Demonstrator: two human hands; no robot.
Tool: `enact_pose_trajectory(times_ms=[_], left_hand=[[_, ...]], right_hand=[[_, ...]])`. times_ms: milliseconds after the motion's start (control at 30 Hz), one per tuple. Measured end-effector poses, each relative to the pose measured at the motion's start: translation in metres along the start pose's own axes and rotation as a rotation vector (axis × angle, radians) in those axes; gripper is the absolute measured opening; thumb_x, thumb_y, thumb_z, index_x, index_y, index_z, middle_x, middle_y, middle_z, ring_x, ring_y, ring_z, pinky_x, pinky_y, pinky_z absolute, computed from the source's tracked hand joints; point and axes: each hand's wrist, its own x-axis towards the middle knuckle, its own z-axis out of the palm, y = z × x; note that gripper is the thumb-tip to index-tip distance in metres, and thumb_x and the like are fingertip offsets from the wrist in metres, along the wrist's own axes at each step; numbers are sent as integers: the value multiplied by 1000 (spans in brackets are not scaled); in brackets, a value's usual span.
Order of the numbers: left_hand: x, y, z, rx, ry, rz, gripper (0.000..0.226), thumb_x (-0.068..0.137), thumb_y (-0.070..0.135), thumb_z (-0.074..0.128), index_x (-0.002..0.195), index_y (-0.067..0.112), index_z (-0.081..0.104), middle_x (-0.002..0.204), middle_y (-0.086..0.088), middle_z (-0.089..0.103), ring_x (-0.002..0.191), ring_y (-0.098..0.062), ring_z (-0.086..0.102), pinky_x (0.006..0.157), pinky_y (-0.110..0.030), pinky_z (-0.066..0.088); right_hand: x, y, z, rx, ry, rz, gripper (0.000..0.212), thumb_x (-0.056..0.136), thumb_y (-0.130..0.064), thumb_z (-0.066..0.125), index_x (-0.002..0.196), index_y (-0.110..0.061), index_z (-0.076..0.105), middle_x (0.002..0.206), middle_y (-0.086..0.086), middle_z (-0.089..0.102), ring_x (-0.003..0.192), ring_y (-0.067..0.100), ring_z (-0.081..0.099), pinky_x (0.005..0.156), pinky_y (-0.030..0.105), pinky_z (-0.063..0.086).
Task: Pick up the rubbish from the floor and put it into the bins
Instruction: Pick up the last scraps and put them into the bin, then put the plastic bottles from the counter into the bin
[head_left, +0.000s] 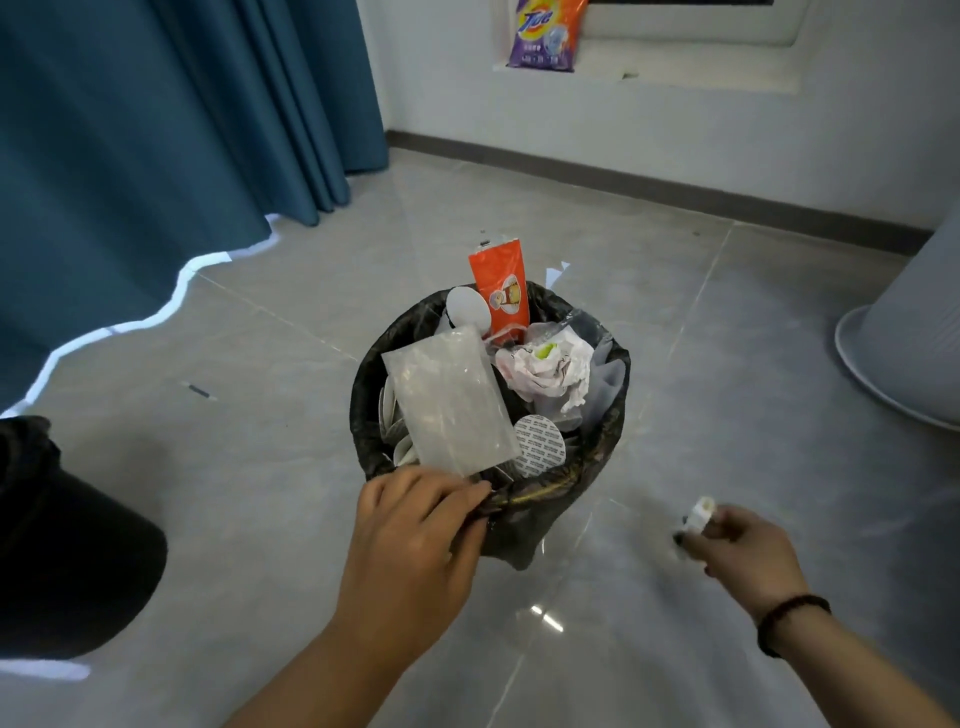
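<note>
**Bin's nearly full and we've got one more scrap in hand**

So here we are, standing over the small round bin lined with a black plastic bag (592, 457), sitting mid-frame on the grey tiled floor (260, 467). It's stuffed: a clear plastic pouch (447, 400) lies across the top on the left side, an orange snack wrapper (501, 299) pokes upright at the far rim, crumpled white paper (545, 369) is wadded on the right, and a round foil seal (540, 444) sits near the front edge.

Our left hand (415, 525) is down at the near rim, fingers curled and touching the bag's edge right below the pouch. Our guess is it's either steadying the liner or tucking the pouch in so it doesn't slide off the heap. Whether the fingers actually pinch the liner or just press on it, we can't tell from this angle.

Our right hand (737, 545), lower right of the frame, is pinching a small white crumpled scrap (698, 514) between thumb and fingertips, held up off the floor, beside the bin and not yet over it. It's a bit blurred, so we can't say what it is.

Next it probably goes on top, and with the pile this high it could roll straight back off.

Also around: a second black-lined bin (67, 545) at the left edge, blue curtains (156, 130) upper left, and a detergent bag (545, 34) on a ledge at the top.
</note>
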Motion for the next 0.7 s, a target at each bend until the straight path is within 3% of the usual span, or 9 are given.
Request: enact_pose_trajectory(times_ms=[100,233,367,433,500,600,700], left_hand=[[-6,2,-16,-66,30,-20,27,84,26,63,108,20,72,107,10,67,102,-13,58,87,-30,43],[-14,-7,-36,-99,50,-93,25,83,28,63,103,21,74,103,12,68,99,-9,59,87,-28,47],[-18,-24,-51,-165,132,-331,11,81,21,72,91,26,73,88,21,63,85,0,58,77,-17,47],[-19,-28,-56,-215,151,-532,24,81,17,74,87,39,68,84,31,59,87,5,57,71,-13,46],[-24,-31,-58,-259,168,-678,30,83,19,71,82,47,60,81,30,61,88,8,58,69,-12,45],[-33,-39,-64,-344,167,-869,20,89,21,64,80,39,63,72,18,69,77,6,62,67,-14,44],[-41,-63,-72,-534,201,-1192,15,96,26,52,90,20,64,75,2,74,73,-4,67,71,-24,49]], right_hand=[[-24,-88,-9,314,49,-318,12,74,4,73,80,-4,66,79,14,67,70,21,60,54,19,51],[-59,-174,-6,441,-78,-735,29,73,6,73,79,-21,64,71,-5,68,59,7,58,58,16,52],[-65,-196,30,116,-209,-745,31,71,-5,78,84,-28,62,68,-9,67,62,13,62,67,25,55],[-65,-190,48,-91,-240,-721,30,72,-12,80,90,-26,61,68,-11,65,64,7,61,73,28,54],[-66,-183,58,-236,-252,-752,28,74,-16,78,94,-28,61,72,-15,65,67,1,59,78,28,54],[-70,-183,60,-322,-274,-809,30,76,-17,76,99,-30,63,80,-21,63,71,0,59,77,23,53],[-76,-186,61,-275,-246,-867,28,78,-13,74,95,-32,63,81,-21,63,71,2,61,74,19,51]])
